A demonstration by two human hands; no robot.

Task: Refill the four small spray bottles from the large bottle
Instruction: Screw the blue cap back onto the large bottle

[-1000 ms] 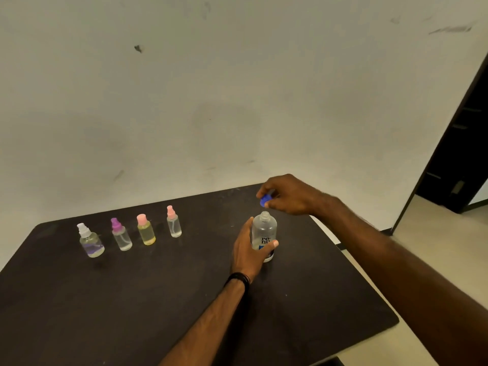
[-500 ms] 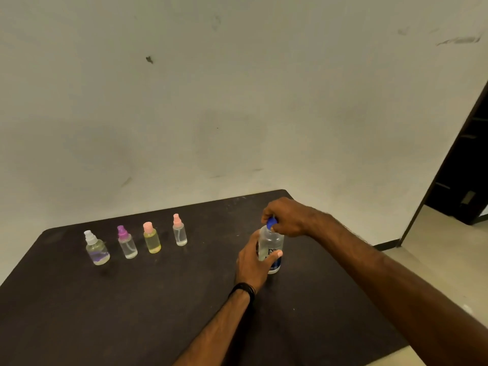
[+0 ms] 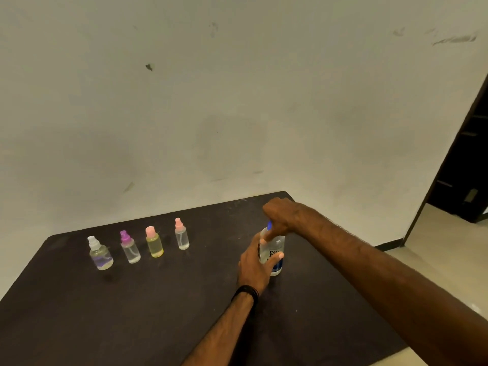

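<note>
Off-white plaster wall (image 3: 237, 101) fills most of the view, scuffed and stained: small dark chip (image 3: 149, 67) upper left, grey smear marks (image 3: 454, 39) upper right, faint dirty patches around the middle. Dark brown worktop (image 3: 132, 313) with rounded corners, matte and lightly scratched, its far edge close to the wall. At right, dark doorway (image 3: 464, 154) with black frame, something shelf-like dimly visible inside, details too dark to tell. Pale beige tiled floor (image 3: 435, 233) beyond the worktop's right edge, running into the doorway. Dark skirting strip (image 3: 388, 245) along the wall base. Light even, warm, dim; soft shadows on the worktop.
</note>
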